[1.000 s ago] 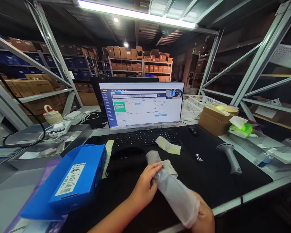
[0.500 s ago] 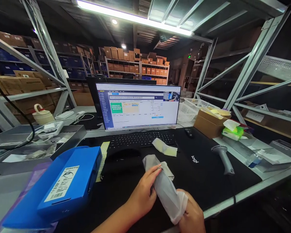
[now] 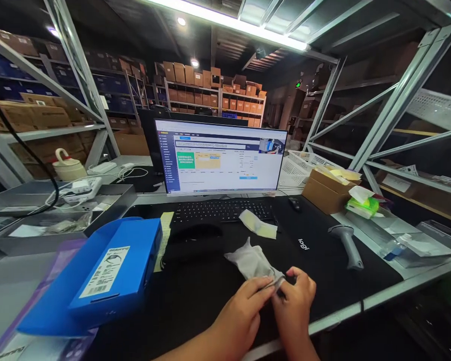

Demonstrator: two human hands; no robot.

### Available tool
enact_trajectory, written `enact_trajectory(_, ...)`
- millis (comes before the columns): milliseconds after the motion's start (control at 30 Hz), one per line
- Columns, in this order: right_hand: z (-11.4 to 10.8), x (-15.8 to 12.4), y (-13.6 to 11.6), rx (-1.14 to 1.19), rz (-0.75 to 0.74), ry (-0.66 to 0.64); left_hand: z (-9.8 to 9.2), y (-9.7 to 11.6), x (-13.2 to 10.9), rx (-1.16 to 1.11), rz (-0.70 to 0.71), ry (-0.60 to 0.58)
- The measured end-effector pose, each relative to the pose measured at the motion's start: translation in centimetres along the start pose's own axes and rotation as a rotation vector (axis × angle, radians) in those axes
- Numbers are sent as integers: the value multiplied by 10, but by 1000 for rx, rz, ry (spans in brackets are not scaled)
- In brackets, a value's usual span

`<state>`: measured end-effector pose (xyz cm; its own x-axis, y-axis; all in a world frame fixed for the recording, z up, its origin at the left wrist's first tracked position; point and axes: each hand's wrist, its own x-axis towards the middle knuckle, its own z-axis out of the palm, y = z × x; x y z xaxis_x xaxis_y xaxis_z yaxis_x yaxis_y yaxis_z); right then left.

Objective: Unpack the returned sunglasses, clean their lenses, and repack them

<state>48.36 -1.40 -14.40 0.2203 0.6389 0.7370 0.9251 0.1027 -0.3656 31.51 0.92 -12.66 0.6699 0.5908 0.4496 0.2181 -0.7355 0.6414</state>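
A whitish, thin, crumpled bag lies over the black desk mat, its far end spread toward the keyboard. My left hand pinches its near end from the left, fingers closed. My right hand meets it there, thumb and fingers closed on the same gathered edge. Whatever is inside the bag, if anything, is hidden. Just beyond lies a pale yellow and white strip of paper. To the left sits an open blue box with a white printed label.
Behind the mat stand a keyboard, a lit monitor and a mouse. A grey handheld scanner rests at the right, beside a bottle and a cardboard box. A grey tray holds small items at the left.
The long bag has been folded or bunched shorter and lies lower on the mat. My hands have come together at its near end. The view has shifted slightly.
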Motion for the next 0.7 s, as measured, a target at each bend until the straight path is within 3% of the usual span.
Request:
enact_trajectory(67,-3,2,4,73,-90,-41,0,4,0,3,18,12)
enact_trajectory(133,-3,3,6,227,-156,-186,-1,8,0,24,73,6)
enact_trajectory(233,-2,6,6,415,-58,-404,-2,14,-4,104,131,63)
enact_trajectory(300,-4,9,5,474,86,-438,-4,14,-11,178,53,178)
enact_trajectory(400,-8,17,3,515,285,-432,-10,7,-24,197,-269,338)
enact_trajectory(467,-9,20,1,547,401,-447,-14,1,-30,81,-515,290)
enact_trajectory(533,-8,23,-3,602,493,-460,-17,-2,-31,-58,-674,142)
enact_trajectory(600,-6,23,-9,654,549,-469,-18,-1,-27,-141,-732,17)
enact_trajectory(700,-3,21,-17,673,558,-469,-19,5,-15,-189,-732,-22)
